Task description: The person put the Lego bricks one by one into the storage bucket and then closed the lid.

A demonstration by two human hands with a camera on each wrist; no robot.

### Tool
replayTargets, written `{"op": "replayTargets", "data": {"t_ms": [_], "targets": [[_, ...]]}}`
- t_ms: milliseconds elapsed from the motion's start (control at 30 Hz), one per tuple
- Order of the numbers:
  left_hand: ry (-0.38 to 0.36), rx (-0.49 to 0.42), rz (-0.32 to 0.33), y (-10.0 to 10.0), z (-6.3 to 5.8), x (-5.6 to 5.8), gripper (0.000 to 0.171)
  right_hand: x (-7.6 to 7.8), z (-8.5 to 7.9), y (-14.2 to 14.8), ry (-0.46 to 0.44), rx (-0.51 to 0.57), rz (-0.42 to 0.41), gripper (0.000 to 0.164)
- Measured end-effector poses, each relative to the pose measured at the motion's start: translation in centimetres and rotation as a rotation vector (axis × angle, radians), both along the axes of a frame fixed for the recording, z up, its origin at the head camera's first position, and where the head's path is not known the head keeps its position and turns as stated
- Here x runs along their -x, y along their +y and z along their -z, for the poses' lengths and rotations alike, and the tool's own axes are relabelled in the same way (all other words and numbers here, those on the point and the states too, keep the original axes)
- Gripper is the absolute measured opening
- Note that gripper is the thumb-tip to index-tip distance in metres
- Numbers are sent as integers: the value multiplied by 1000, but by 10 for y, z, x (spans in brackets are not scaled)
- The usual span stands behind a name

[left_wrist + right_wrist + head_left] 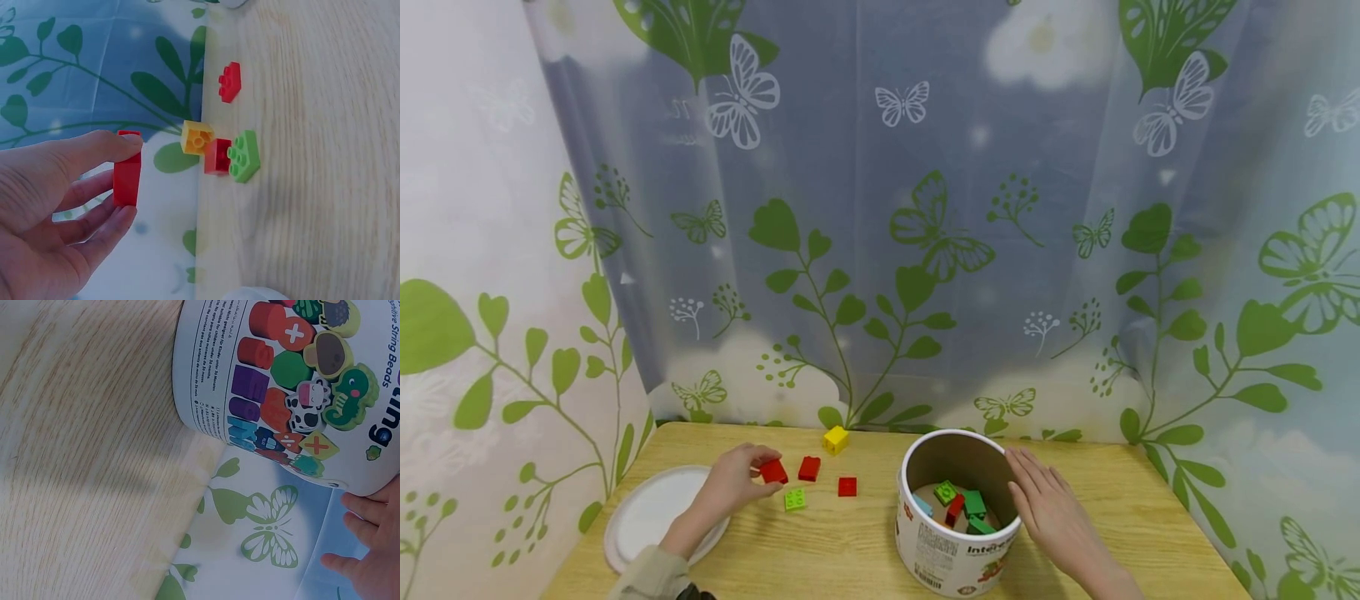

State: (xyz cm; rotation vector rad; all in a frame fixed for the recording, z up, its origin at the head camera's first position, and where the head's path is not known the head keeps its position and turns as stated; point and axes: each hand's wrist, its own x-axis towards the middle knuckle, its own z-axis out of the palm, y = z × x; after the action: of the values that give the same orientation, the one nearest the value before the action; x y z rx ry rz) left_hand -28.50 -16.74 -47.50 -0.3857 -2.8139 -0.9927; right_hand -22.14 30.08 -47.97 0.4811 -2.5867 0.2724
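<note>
Between thumb and fingertips, my left hand (734, 486) pinches a red toy brick (127, 172), held up off the table. Close to it lie a lime green brick (794, 499), a red brick (808, 468), a flatter red brick (847, 486) and a yellow brick (835, 439). My right hand (1060, 514) rests with straight fingers against the rim of a white printed bucket (925, 550). Inside the bucket are several bricks, among them a green brick (974, 503) and a red brick (954, 509).
A round white lid (647, 517) lies on the wooden table (835, 558) at the left, partly under my left forearm. Behind the table hangs a curtain (865, 250) with leaves and butterflies, reaching down to its back edge.
</note>
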Motion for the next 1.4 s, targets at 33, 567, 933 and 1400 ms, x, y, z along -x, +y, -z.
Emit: {"op": "replayTargets", "data": {"t_ms": [33, 567, 933, 1400], "targets": [[2, 4, 4, 1, -1, 0, 38, 0, 0, 0, 4, 0, 0, 48], [96, 53, 81, 32, -21, 2, 37, 0, 1, 0, 13, 1, -5, 46], [138, 0, 188, 63, -37, 6, 37, 0, 1, 0, 7, -6, 0, 47], [180, -25, 302, 114, -50, 13, 37, -1, -1, -1, 1, -3, 4, 48]]}}
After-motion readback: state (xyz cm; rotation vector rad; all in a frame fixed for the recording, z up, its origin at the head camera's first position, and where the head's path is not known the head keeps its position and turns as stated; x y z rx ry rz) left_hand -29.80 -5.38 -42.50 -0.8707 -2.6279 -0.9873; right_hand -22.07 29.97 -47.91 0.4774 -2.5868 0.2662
